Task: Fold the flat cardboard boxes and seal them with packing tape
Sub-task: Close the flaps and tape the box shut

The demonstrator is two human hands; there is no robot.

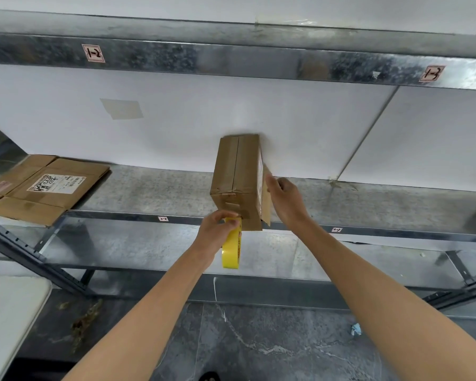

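Observation:
A folded brown cardboard box [238, 174] stands on the metal shelf [149, 191], its far end against the white back panel. Clear tape runs along its top seam and down the near face. My left hand [217, 229] grips a yellow roll of packing tape [231, 250] at the box's near lower edge. My right hand [285, 195] is at the box's right side, fingers curled against a side flap; whether it grips the flap is unclear.
Several flat cardboard boxes [47, 185] lie stacked at the shelf's left end. A higher shelf beam [231, 59] crosses overhead. A white table corner [8, 312] sits at lower left. Grey stone floor [259, 339] lies below.

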